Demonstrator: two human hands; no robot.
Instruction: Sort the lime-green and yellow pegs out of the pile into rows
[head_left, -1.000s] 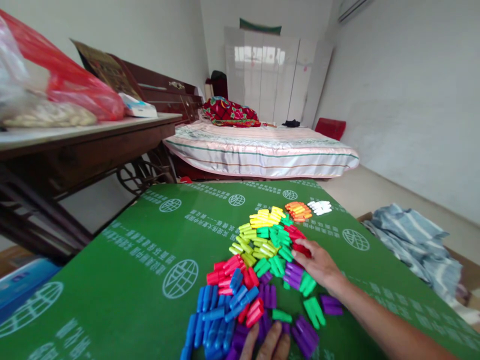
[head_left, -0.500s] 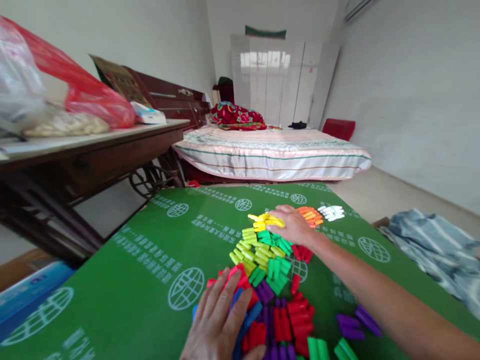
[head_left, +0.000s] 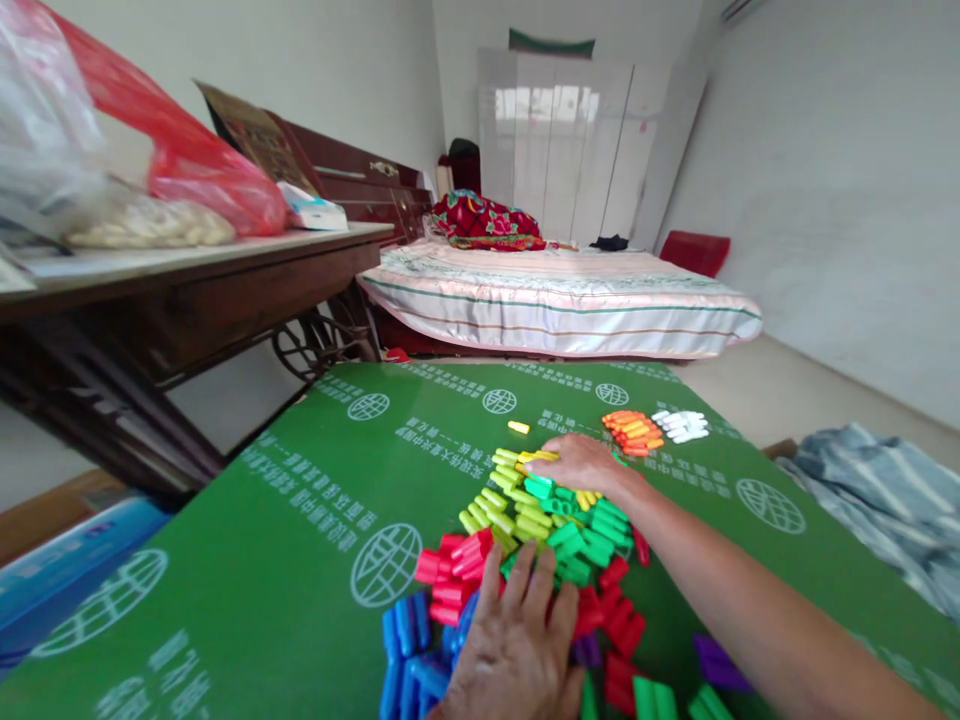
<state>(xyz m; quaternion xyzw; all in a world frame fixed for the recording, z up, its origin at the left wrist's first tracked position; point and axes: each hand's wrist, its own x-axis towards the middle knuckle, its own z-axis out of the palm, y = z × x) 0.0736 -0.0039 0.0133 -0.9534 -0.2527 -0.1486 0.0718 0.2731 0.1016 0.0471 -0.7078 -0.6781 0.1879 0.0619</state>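
My left hand point(head_left: 517, 640) lies with fingers spread over the near part of a pile of short plastic tubes, many joined side by side. Blue tubes point(head_left: 409, 650) are left of it, and red tubes point(head_left: 450, 570) sit by its fingertips. Farther off, my right hand point(head_left: 589, 465) curls over yellow tubes point(head_left: 547, 457), its fingers closed on them and partly hiding them. Beside and below that hand are lime-yellow tubes point(head_left: 499, 505) and green tubes point(head_left: 581, 540). A single yellow tube point(head_left: 517, 427) lies apart, beyond the pile.
Orange tubes point(head_left: 632, 432) and white tubes point(head_left: 680, 425) form separate groups at the back right of the green board point(head_left: 285, 540). Purple tubes point(head_left: 720, 662) lie under my right forearm. A bed point(head_left: 562, 310) stands beyond, a desk point(head_left: 225, 290) at left, blue-grey cloth point(head_left: 877, 490) at right.
My right hand has come slightly nearer, and yellow tubes have shifted, one staying behind. My left hand has moved right and forward, uncovering blue tubes; red and green tubes have shifted. The view has tilted slightly.
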